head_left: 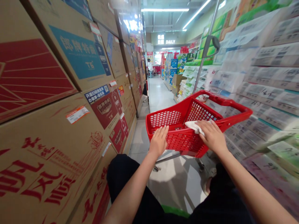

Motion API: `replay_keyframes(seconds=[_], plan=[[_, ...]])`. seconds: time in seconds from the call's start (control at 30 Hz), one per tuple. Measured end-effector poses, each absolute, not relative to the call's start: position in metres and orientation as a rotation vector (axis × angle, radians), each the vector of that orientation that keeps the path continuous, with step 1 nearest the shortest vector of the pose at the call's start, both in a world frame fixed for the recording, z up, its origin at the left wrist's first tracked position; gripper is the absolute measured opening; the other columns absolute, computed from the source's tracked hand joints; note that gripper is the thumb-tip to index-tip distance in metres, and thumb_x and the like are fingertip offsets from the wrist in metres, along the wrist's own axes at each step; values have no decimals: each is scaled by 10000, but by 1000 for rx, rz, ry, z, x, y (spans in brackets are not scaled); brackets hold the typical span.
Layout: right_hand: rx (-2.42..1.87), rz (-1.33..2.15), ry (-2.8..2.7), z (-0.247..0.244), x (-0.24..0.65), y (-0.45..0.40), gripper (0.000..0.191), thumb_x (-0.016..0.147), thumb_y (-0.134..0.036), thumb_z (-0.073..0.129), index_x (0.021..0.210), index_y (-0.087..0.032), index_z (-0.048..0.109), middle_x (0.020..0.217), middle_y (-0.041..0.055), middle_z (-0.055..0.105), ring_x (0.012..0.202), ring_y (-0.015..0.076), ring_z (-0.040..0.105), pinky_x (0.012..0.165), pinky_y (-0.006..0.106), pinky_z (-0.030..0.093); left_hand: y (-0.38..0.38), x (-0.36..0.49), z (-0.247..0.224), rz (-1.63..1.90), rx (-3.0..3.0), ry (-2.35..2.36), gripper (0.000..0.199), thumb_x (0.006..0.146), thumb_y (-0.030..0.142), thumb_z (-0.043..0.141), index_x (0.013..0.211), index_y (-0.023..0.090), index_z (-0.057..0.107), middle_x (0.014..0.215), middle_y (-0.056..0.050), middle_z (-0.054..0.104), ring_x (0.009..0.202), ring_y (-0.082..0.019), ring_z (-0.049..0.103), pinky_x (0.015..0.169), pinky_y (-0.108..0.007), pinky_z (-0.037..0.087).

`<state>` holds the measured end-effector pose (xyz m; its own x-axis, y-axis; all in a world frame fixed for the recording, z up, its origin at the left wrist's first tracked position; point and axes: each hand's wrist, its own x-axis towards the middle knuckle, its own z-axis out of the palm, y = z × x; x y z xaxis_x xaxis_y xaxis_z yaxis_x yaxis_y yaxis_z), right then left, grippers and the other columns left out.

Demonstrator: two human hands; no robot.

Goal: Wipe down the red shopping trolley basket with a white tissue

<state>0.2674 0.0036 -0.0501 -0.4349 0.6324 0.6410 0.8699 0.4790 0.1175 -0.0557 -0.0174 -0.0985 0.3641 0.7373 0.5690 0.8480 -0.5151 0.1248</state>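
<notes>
A red plastic shopping cart (182,140) stands crosswise before me, its basket holding nothing that I can make out. On the near rim, toward the basket's left end, my left hand (159,141) rests with its fingers extended and holds nothing. My right hand (213,135) presses a white cloth (195,127) against the rim farther right, with part of the cloth hanging over into the basket. The cart's red handle (233,107) is to the right of my right hand. A grey metal pole (198,74) rises behind the basket.
Stacked cardboard cartons (91,143) wall the left side closely. Wrapped paper packs (275,71) are piled high on the right. The tiled floor (160,93) runs on between shelves toward a distant person (150,67). My knees flank the cart's near side.
</notes>
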Motion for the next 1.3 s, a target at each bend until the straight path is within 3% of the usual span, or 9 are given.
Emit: replay_keyframes(seconds=[0.2, 0.33, 0.5, 0.67, 0.93, 1.13, 1.3], plan=[[-1320, -652, -2035, -42, 302, -1, 500, 981, -242, 480, 1480, -227, 504, 1494, 105, 575, 1426, 294, 480, 1233, 574, 274, -21, -43, -100, -874, -2428, -1435, 843, 829, 130, 527, 1623, 175, 249, 1657, -66, 359, 1544, -251, 306, 1294, -466, 251], [-1302, -669, -1837, -19, 318, -13, 482, 993, -238, 483, 1472, -210, 525, 1482, 120, 584, 1396, 280, 518, 1234, 514, 318, -23, -38, -101, -865, -2431, -1431, 799, 854, 139, 521, 1612, 164, 271, 1654, -76, 365, 1537, -259, 321, 1289, -468, 262], [-1347, -790, -1855, 1, 338, -18, 592, 1006, -168, 417, 1596, -176, 363, 1670, 126, 316, 1546, 306, 278, 1253, 498, 298, -23, -38, -101, -880, -2394, -1459, 748, 871, 169, 544, 1585, 140, 326, 1628, -95, 407, 1520, -272, 348, 1289, -473, 262], [-1296, -721, -2047, -35, 320, -2, 666, 976, -154, 475, 1618, -183, 300, 1653, 135, 351, 1528, 340, 312, 1205, 568, 372, -27, -38, -101, -910, -2382, -1446, 733, 873, 171, 552, 1575, 137, 346, 1608, -102, 436, 1499, -273, 384, 1282, -472, 279], [-1087, -514, -2288, -76, 231, -23, 741, 980, -90, 425, 1654, -249, 162, 1667, 77, 326, 1546, 257, 284, 1233, 501, 375, -30, -44, -105, -952, -2362, -1411, 723, 871, 164, 546, 1568, 142, 356, 1595, -105, 453, 1501, -277, 384, 1280, -484, 282], [-1135, -633, -2229, -44, 299, -10, 663, 993, -149, 465, 1622, -265, 293, 1635, 77, 395, 1504, 262, 378, 1225, 503, 378, -31, -60, -106, -966, -2377, -1379, 679, 863, 135, 536, 1531, 131, 413, 1575, -112, 477, 1528, -271, 341, 1283, -482, 282], [-1258, -630, -2035, -40, 315, -3, 677, 955, -137, 491, 1604, -257, 342, 1622, 73, 420, 1509, 290, 366, 1217, 537, 381, -34, -58, -108, -1037, -2371, -1380, 697, 851, 165, 571, 1528, 129, 411, 1569, -125, 478, 1543, -285, 308, 1290, -510, 261]])
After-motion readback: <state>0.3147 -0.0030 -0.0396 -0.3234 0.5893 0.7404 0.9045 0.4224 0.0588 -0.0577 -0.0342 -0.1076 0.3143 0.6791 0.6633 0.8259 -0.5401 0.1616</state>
